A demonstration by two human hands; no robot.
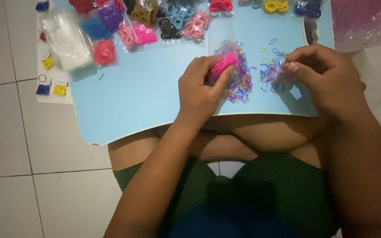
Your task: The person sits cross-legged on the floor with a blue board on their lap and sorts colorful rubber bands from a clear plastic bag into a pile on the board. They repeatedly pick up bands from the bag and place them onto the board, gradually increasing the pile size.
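Observation:
My left hand [201,86] is closed around a small clear bag stuffed with pink elastic bands [224,63], held over the light blue board [133,92]. A heap of mixed purple, blue and yellow small elastic bands [242,81] lies just right of that hand. My right hand [323,75] has its fingertips pinched together at the edge of a second, looser scatter of small bands [270,70]; whether it grips any band cannot be seen.
Along the board's far edge lie several small bags of hair ties [173,20] in pink, blue, purple, olive, yellow and black. A stack of empty clear bags [69,42] sits far left. Paper with small samples [49,86] lies on the white tiled floor.

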